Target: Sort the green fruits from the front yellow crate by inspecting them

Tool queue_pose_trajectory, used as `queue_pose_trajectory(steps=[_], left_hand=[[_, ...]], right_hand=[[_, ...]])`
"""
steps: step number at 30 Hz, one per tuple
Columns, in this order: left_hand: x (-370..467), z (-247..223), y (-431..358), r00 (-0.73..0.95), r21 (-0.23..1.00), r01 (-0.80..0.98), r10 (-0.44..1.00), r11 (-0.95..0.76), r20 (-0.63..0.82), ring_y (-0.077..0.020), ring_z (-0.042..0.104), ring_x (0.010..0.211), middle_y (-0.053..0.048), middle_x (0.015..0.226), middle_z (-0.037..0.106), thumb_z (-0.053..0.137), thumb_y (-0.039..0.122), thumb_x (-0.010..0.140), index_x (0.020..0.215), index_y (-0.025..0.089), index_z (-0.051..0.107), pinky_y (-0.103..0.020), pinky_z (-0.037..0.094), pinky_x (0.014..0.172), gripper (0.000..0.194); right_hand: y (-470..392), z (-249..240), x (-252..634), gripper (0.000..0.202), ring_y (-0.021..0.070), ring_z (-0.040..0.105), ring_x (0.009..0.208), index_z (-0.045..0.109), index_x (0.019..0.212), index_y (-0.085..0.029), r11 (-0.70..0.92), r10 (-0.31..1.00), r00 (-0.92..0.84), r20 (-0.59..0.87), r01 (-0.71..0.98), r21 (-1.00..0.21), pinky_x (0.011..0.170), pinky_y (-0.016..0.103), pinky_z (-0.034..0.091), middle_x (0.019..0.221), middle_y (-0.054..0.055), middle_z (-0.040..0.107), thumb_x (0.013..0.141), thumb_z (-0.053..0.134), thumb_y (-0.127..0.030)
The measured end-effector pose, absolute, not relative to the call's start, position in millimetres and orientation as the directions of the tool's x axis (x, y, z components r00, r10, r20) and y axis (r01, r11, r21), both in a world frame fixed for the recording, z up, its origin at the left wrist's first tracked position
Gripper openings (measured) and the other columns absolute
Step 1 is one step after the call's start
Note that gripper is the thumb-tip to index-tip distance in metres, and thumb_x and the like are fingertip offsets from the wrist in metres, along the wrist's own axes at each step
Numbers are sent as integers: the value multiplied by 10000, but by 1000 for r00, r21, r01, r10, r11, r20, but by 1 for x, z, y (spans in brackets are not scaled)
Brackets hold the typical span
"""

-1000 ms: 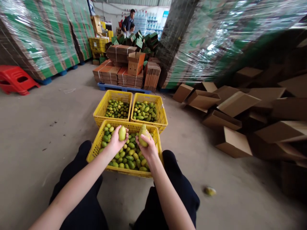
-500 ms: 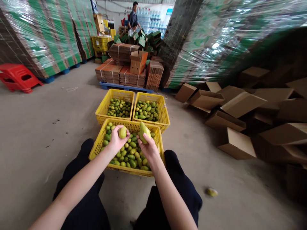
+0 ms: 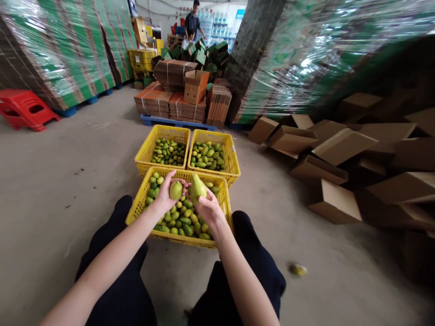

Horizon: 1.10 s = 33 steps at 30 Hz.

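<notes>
Two green fruits are held side by side just above the near yellow crate (image 3: 190,242), between a seated person's knees. The round fruit (image 3: 176,190), on the left, lies against the palm and fingers of the left hand (image 3: 167,194). That hand is loosely cupped, grasping it lightly, with the thumb raised clear and the fingers reaching around its far side. This fruit shows a rounded face; its long axis is hard to tell.

The pear-shaped fruit (image 3: 197,189), on the right, sits in the right hand (image 3: 210,207), which curls around its lower part, thumb pressed on the right side. Its long axis is nearly upright, the narrow end pointing up and leaning slightly left. The two fruits are close but apart.

Below the hands, loose fruits (image 3: 186,221) in green and yellow fill the crate. Beyond it stand a far left crate (image 3: 145,151) and a far right crate (image 3: 233,157), both holding similar fruit. A blurred fruit (image 3: 298,269) lies on the floor to the right, near a heap of cardboard boxes (image 3: 343,147).
</notes>
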State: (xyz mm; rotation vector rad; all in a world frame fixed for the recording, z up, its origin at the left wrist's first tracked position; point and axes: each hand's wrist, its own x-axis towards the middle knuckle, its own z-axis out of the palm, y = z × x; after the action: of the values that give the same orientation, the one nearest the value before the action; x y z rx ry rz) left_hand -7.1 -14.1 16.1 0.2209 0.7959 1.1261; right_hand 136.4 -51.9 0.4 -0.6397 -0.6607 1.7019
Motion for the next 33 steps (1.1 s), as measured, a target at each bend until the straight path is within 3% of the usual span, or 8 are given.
queue_pose_trajectory(steps=[3,7,13,17,23,27,31,33], left_hand=[[-8,18,-16,139,561,-723,881,403,-452,-121,528,416,-19,494,577,511,292,898,685,151,645,-215,431,410,288],[-13,22,-17,177,463,-767,840,444,-513,-124,553,458,-24,553,595,488,255,888,775,150,639,-200,452,419,216],[-15,9,-10,194,473,-738,823,481,-534,-131,650,568,-70,719,662,372,245,912,868,121,593,-189,520,481,257],[3,-30,-21,178,747,-235,783,622,-596,-97,592,465,1,632,612,441,183,878,828,180,538,-139,419,385,108],[22,-80,-56,346,616,631,540,471,-767,-168,642,525,4,591,605,736,66,630,733,118,623,-243,527,501,162],[-15,-47,-12,292,763,527,763,375,-577,-220,691,936,-90,957,700,718,330,766,1034,130,643,-267,568,742,343],[-79,-5,37,-132,913,283,955,293,-266,-245,468,1336,-164,1508,401,483,531,901,1449,205,335,-272,541,867,654],[-97,-1,41,-199,852,352,921,387,-336,-270,492,1316,-179,1541,353,429,494,926,1468,182,305,-314,539,879,638]], right_hand=[[-54,-1,136,566,253,670,980,697,960,-191,-192,974,-221,-57,-660,-726,845,328,530,938,41,742,418,852,-140],[-55,-3,135,456,215,684,916,696,984,-205,-208,971,-232,-58,-696,-687,752,288,545,959,47,743,552,838,-242],[-45,-8,142,199,130,626,583,693,888,-203,-351,912,-141,-386,-755,-553,484,215,510,801,29,731,772,692,-365],[-35,-15,158,139,118,556,496,635,807,-198,-353,811,-41,-584,-830,-432,407,205,469,644,15,654,834,633,-334],[-35,-13,180,169,110,518,474,581,820,-196,-322,762,40,-647,-843,-431,383,188,435,611,16,617,911,518,-324],[-40,-13,187,178,112,530,473,593,823,-189,-331,767,19,-641,-844,-421,392,192,434,639,32,634,914,521,-325],[-42,-22,191,164,107,529,462,591,795,-194,-348,783,22,-622,-813,-467,389,191,415,639,30,631,886,552,-325],[-42,-28,190,166,100,526,458,582,782,-197,-364,780,27,-625,-793,-488,397,185,412,622,21,622,880,552,-328]])
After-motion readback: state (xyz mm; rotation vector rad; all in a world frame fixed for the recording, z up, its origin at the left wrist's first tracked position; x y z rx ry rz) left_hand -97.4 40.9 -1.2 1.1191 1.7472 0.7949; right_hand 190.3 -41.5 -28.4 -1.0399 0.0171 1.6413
